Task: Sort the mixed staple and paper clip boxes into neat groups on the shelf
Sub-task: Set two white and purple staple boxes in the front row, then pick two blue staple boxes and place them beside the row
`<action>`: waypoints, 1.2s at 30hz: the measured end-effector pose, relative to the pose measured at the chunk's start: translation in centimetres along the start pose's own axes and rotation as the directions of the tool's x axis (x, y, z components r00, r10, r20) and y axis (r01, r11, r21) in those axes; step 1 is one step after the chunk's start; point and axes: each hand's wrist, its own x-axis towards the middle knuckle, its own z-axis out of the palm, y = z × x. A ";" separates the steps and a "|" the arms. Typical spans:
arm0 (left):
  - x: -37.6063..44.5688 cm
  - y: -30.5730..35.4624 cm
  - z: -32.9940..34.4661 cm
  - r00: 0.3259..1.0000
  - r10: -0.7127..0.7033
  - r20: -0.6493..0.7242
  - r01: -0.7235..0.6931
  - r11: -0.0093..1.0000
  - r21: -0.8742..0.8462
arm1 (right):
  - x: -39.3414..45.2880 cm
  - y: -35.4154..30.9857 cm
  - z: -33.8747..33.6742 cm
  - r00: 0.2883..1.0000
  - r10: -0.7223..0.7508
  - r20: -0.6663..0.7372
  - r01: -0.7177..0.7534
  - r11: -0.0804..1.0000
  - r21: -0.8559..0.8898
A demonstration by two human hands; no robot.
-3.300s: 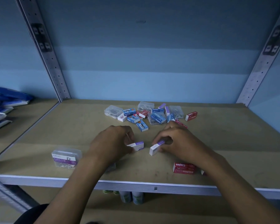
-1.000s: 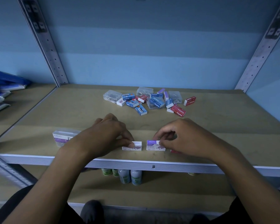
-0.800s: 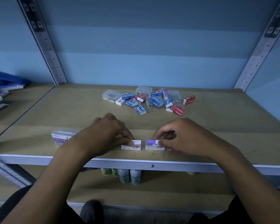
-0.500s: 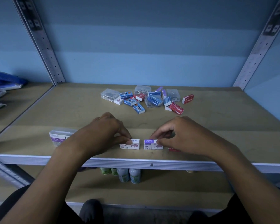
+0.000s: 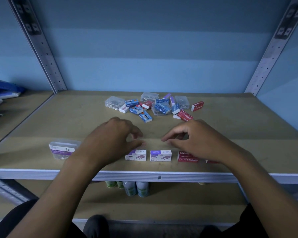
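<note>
Two white-and-purple staple boxes stand side by side near the shelf's front edge, the left one (image 5: 137,155) partly behind my left hand and the right one (image 5: 160,155) in full view. A red staple box (image 5: 187,157) lies just right of them. A clear paper clip box (image 5: 63,150) sits at the front left. My left hand (image 5: 112,140) and my right hand (image 5: 194,139) hover above the row with loosely curled fingers, holding nothing. A mixed pile of blue, red, purple and clear boxes (image 5: 155,107) lies at the back centre.
The wooden shelf board (image 5: 248,134) has a white metal front edge (image 5: 159,176). Slotted uprights stand at the back left (image 5: 41,48) and back right (image 5: 272,47). Small bottles (image 5: 134,188) stand on the lower shelf. Blue packets (image 5: 2,93) lie on the neighbouring shelf.
Both hands have let go of the two purple staple boxes and lifted up and back from them. The boxes stay side by side at the front edge.
</note>
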 end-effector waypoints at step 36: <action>4.6 3.7 3.1 0.974 -0.177 0.141 0.169 0.983 0.067 | 9.6 3.5 1.8 0.935 0.137 -0.328 -0.213 0.955 -0.207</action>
